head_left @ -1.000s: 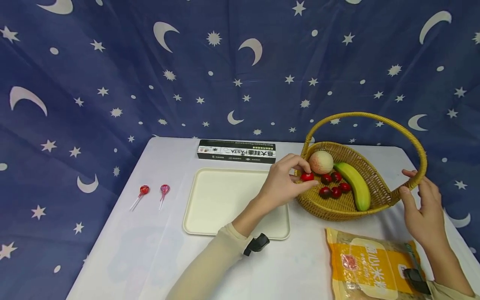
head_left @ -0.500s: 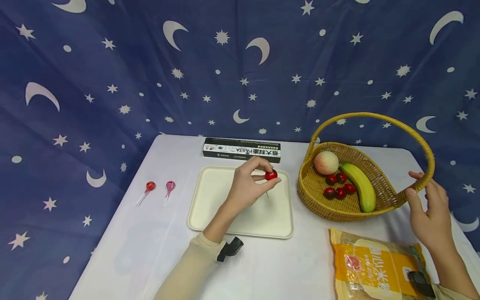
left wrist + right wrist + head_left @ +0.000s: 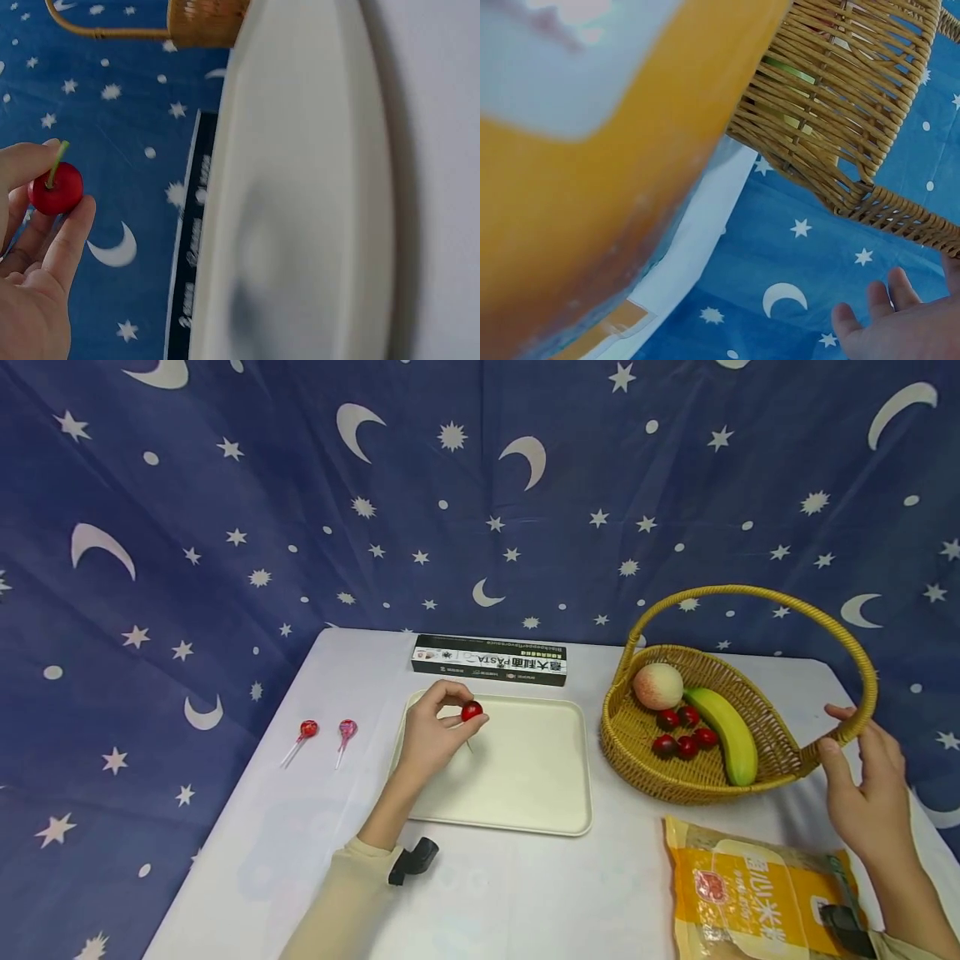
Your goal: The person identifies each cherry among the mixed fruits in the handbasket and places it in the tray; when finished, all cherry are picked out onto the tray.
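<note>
The cream tray (image 3: pixel 517 777) in the middle of the frame is bare across its centre and right half; only its upper left corner is taken, by the left hand (image 3: pixel 431 739) pinching a red cherry (image 3: pixel 472 711). Behind the tray, the dark pasta box (image 3: pixel 489 659) blocks the far edge. Right of the tray stands the wicker basket (image 3: pixel 637 760), its tall handle (image 3: pixel 750 595) arching over the fruit, with open room beneath the arch. The right hand (image 3: pixel 862 785) sits by the handle's right end. The orange bag (image 3: pixel 742 902) fills the lower right. White cloth lies open at lower centre; two lollipops (image 3: pixel 324 739) lie at the left.
</note>
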Tool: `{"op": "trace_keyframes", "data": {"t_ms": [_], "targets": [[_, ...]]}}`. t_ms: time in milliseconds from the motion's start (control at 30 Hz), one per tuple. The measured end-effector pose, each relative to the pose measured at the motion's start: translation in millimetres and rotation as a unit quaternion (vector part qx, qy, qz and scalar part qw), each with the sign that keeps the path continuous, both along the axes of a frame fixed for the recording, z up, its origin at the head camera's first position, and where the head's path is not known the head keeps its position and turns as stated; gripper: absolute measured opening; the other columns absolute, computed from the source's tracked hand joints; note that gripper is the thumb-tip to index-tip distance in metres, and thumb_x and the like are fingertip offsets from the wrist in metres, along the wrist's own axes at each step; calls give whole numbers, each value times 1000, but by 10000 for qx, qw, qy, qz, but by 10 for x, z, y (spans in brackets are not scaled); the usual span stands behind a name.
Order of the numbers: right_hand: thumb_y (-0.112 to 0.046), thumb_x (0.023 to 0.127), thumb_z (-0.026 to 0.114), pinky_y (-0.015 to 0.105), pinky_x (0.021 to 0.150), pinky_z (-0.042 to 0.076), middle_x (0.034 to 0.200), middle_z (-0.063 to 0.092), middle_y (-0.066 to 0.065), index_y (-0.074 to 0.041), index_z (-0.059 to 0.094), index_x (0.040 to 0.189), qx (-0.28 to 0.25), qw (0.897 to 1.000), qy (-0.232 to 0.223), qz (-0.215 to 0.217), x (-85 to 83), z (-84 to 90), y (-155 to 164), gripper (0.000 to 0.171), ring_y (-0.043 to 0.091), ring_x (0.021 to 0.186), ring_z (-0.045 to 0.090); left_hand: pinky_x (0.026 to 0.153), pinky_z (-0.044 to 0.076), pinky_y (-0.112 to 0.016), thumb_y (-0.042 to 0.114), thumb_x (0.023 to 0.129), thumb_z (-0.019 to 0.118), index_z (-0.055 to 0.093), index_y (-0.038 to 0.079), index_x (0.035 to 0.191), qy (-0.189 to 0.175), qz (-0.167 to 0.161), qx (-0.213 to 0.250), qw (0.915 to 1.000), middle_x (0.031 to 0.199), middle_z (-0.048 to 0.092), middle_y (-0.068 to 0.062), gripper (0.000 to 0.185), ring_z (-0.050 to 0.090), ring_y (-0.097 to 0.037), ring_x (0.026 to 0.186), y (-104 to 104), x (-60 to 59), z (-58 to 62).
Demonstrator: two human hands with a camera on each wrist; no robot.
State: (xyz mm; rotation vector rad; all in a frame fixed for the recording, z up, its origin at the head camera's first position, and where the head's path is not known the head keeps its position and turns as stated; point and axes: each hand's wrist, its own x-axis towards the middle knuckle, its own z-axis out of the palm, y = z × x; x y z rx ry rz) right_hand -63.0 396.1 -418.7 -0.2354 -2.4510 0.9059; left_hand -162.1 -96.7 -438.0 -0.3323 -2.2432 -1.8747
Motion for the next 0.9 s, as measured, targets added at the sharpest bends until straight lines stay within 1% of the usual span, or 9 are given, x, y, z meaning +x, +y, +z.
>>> {"op": "trace_keyframes", "data": {"t_ms": [100,167,267,367,433,533,633,733,900], "targets": [[-13,113,46,62,134,14,170,39,9,-11,48,158,9,10000,-40,-21,2,-1,4,46,30,163,23,88,66,-35,-7,79,88,69,2,109,-64,119,-100,9999,111,71,-18,36,70,-24,103,-67,-29,-74],[-14,113,46,59,134,14,170,39,9,-12,46,159,16,9999,-100,-68,2,0,6,46,30,164,23,90,66,-38,-7,79,88,69,2,109,-85,159,-175,9997,111,71,-18,36,70,-26,104,-100,-44,-105],[-14,113,45,48,135,14,170,38,11,-14,45,161,42,9997,-189,-137,3,1,9,47,29,164,23,91,66,-39,-6,80,88,69,2,109,-108,178,-248,9995,112,71,-18,36,71,-29,106,-131,-61,-134],[-14,114,44,36,132,14,170,39,12,-14,44,161,73,9996,-232,-165,4,0,8,48,29,163,23,91,66,-36,-5,80,88,69,2,109,-149,208,-315,9992,113,71,-17,36,71,-29,106,-152,-65,-157],[-14,114,44,35,132,13,170,38,13,-14,44,162,79,9995,-248,-156,5,2,7,48,29,164,22,89,66,-33,-5,80,88,69,3,110,-169,236,-358,9989,113,71,-17,36,71,-29,106,-164,-69,-176],[-14,114,43,37,133,13,170,38,14,-14,43,162,79,9995,-273,-147,3,9,6,48,30,164,22,88,66,-29,-6,81,88,69,2,110,-185,260,-372,9988,114,71,-17,36,70,-29,107,-179,-76,-204],[-15,114,43,33,132,13,170,38,14,-14,43,162,70,9994,-293,-160,-3,15,4,48,30,164,23,88,65,-27,-6,81,87,69,1,110,-196,271,-379,9987,114,70,-17,35,70,-29,107,-194,-93,-238],[-15,114,43,29,130,14,169,39,14,-15,43,162,68,9994,-297,-171,-7,16,1,48,30,163,23,88,65,-27,-6,81,87,69,1,110,-210,283,-391,9986,114,70,-17,35,70,-29,107,-210,-99,-257],[-15,113,44,30,130,14,170,39,13,-15,43,162,57,9995,-274,-164,-2,8,-1,49,30,163,24,88,65,-28,-6,82,87,69,2,111,-275,298,-424,9983,114,69,-17,35,69,-29,108,-230,-101,-294]]}}
